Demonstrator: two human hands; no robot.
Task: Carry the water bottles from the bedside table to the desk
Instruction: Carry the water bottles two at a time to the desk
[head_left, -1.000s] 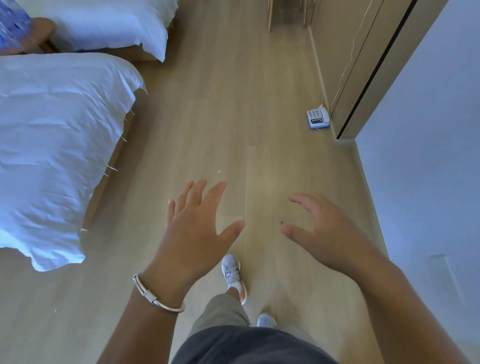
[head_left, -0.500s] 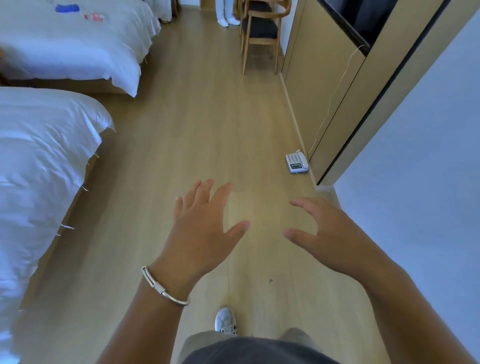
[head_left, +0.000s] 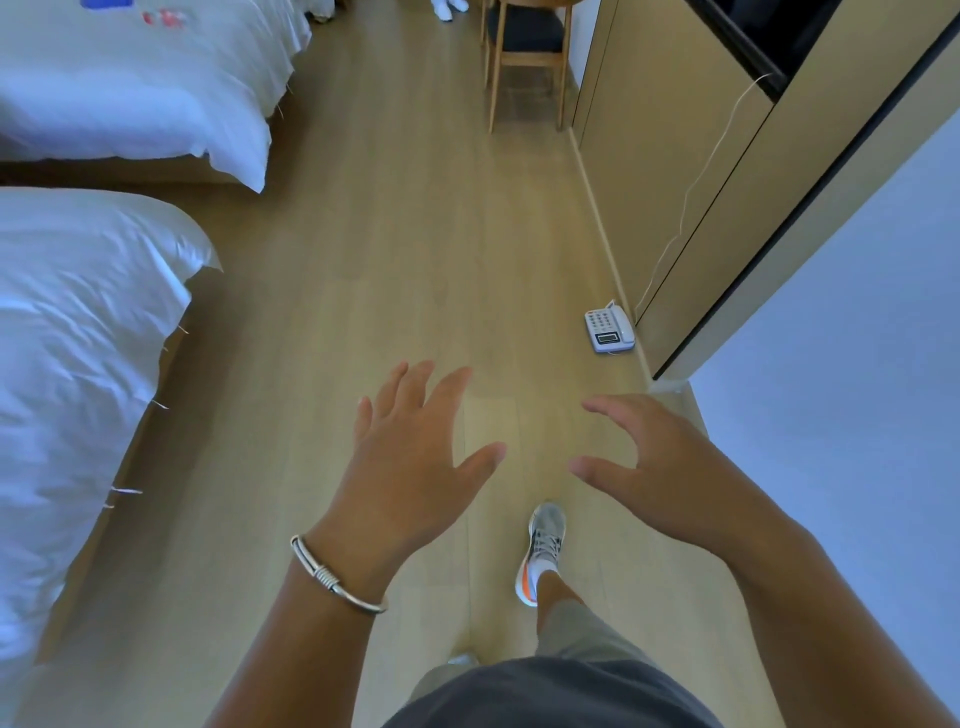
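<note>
Both of my hands are held out in front of me over the wooden floor and hold nothing. My left hand (head_left: 410, 457), with a silver bangle on its wrist, has its fingers spread. My right hand (head_left: 654, 462) has its fingers loosely bent, palm down. No water bottle, bedside table or desk top shows in the head view. A wooden chair (head_left: 524, 57) with a dark seat stands at the far end of the aisle.
Two beds with white covers line the left: the near bed (head_left: 78, 364) and the far bed (head_left: 145, 88). A white telephone (head_left: 609, 330) lies on the floor by the beige cabinet (head_left: 675, 156) on the right. My right foot (head_left: 540, 551) is forward in the aisle.
The view has lifted and moved forward along the aisle; the bedside table at top left has left the view, and the chair has come into sight. Both hands stay empty.
</note>
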